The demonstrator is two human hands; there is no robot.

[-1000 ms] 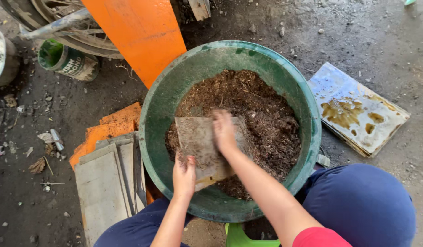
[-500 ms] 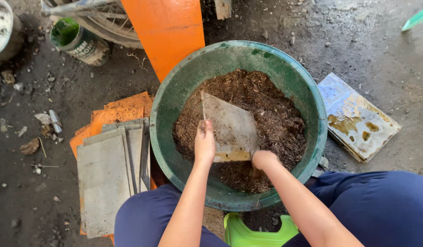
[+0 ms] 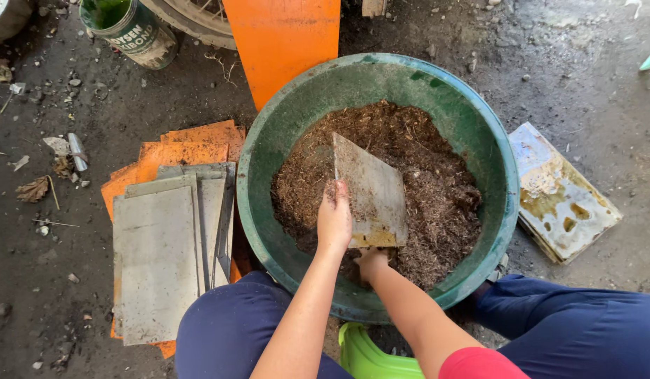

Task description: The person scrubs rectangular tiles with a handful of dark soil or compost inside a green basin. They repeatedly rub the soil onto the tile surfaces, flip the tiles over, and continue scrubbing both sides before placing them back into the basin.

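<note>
While both hands grip a grey sheet [image 3: 370,189], a green-labelled can [image 3: 132,28] stands far left.

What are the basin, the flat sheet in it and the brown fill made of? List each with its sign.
Green basin: likely moulded plastic, with a matte, scuffed wall.
Flat sheet: grey, rigid, with a dull, stained face, perhaps metal or fibre board; unclear. The left hand and the right hand grip it.
Brown fill: loose and fibrous, like coir or compost.
</note>
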